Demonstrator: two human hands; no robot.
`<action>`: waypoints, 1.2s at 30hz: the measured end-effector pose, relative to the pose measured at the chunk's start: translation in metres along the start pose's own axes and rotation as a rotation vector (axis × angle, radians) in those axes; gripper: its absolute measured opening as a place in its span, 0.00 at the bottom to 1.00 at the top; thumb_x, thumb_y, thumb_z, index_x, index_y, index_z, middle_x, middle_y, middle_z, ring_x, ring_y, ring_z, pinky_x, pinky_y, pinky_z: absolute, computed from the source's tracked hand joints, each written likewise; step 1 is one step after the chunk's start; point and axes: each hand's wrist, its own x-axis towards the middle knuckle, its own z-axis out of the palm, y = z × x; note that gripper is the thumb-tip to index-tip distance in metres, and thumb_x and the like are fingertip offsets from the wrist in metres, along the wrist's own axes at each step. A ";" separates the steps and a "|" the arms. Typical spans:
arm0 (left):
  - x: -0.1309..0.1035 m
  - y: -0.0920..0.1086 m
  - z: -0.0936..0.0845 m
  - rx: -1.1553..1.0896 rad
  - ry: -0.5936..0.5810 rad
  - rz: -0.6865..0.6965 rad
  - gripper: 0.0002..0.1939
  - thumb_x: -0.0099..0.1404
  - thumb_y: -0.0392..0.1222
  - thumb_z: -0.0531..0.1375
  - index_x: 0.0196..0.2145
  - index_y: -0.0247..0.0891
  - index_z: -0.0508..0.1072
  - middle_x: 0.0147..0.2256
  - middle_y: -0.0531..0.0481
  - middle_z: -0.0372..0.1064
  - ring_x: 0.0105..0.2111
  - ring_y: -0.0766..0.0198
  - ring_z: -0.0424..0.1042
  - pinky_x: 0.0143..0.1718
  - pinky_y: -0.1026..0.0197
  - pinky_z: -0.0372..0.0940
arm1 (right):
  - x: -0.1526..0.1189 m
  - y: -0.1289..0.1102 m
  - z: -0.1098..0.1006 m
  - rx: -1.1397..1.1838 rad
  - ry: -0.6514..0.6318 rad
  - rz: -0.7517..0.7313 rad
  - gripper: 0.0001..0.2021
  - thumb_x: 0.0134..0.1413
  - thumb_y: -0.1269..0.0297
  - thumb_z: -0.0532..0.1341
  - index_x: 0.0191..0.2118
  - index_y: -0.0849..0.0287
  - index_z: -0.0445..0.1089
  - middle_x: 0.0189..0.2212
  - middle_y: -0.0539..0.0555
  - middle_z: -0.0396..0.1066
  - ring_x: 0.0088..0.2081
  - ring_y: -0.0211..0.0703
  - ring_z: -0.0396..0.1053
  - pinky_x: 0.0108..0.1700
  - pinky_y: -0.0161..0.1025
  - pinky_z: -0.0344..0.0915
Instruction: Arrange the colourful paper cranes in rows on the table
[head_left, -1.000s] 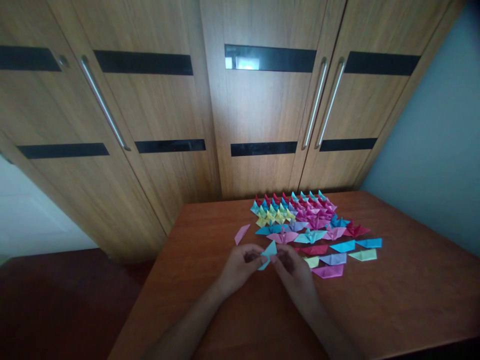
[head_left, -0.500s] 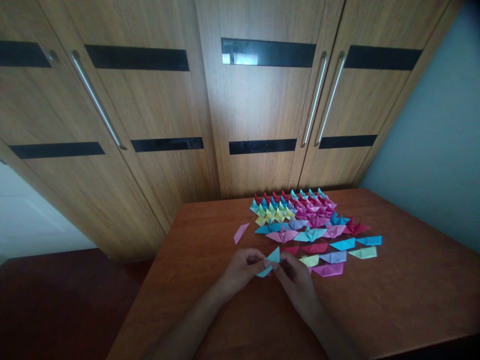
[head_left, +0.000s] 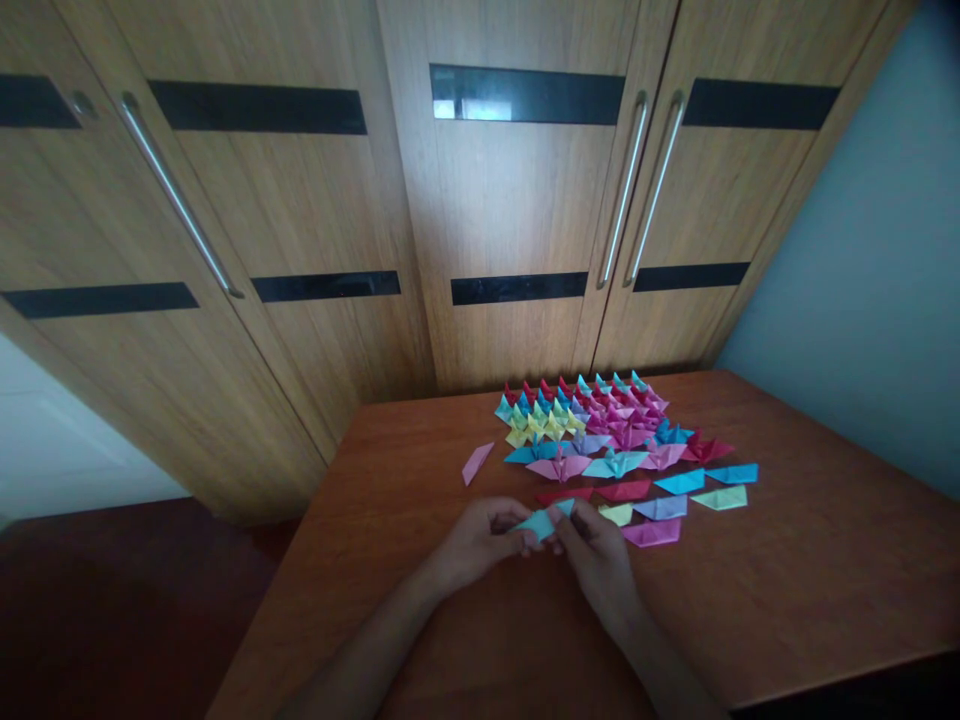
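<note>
Between both hands is a light turquoise folded origami paper [head_left: 537, 524], held just above the table. My left hand [head_left: 486, 537] pinches its left end. At its right end, my right hand [head_left: 592, 548] grips with the thumb on top of the paper. Fingers cover part of both ends. Close beyond my right hand lie flat folded paper pieces: a yellow one [head_left: 616, 514], a purple one [head_left: 660, 507], a magenta one [head_left: 652, 532] and a red one [head_left: 624, 490]. A single pink folded piece [head_left: 478, 463] lies apart, beyond my left hand.
Rows of colourful paper cranes [head_left: 585, 415] stand at the back of the brown wooden table [head_left: 405, 470]. Blue folded strips [head_left: 681, 482] and a pale green one [head_left: 720, 498] lie at the right. Behind rises a wooden wardrobe [head_left: 510, 200] with long metal handles; a blue-grey wall [head_left: 862, 290] is at right.
The turquoise paper has turned from a steep slant to lying flatter between my hands. My right thumb has moved onto its upper right part. The view has shifted slightly.
</note>
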 end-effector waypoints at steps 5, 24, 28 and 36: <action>0.001 -0.003 -0.005 0.028 0.045 -0.024 0.11 0.56 0.45 0.64 0.31 0.33 0.75 0.29 0.48 0.74 0.27 0.67 0.70 0.31 0.66 0.64 | 0.001 0.003 0.000 0.058 0.009 0.010 0.18 0.55 0.48 0.56 0.25 0.58 0.65 0.19 0.48 0.65 0.24 0.38 0.63 0.25 0.33 0.61; 0.005 0.001 -0.037 0.159 0.419 -0.041 0.10 0.57 0.45 0.59 0.31 0.35 0.73 0.27 0.48 0.74 0.26 0.66 0.69 0.28 0.66 0.62 | -0.018 0.036 -0.214 -0.499 0.377 0.333 0.22 0.47 0.42 0.57 0.27 0.59 0.68 0.22 0.52 0.69 0.27 0.44 0.67 0.27 0.35 0.61; 0.005 -0.001 -0.041 0.138 0.479 -0.056 0.10 0.57 0.45 0.58 0.32 0.35 0.73 0.27 0.49 0.73 0.25 0.67 0.68 0.27 0.67 0.60 | -0.019 0.050 -0.236 -0.969 0.262 0.450 0.22 0.47 0.40 0.54 0.30 0.55 0.71 0.26 0.57 0.73 0.30 0.54 0.71 0.29 0.41 0.62; 0.006 -0.003 -0.042 0.135 0.512 -0.049 0.10 0.56 0.45 0.59 0.31 0.35 0.72 0.26 0.50 0.73 0.25 0.68 0.67 0.27 0.67 0.61 | -0.012 0.040 -0.214 -1.248 0.256 0.465 0.29 0.52 0.37 0.45 0.46 0.52 0.68 0.35 0.61 0.74 0.32 0.59 0.73 0.30 0.48 0.65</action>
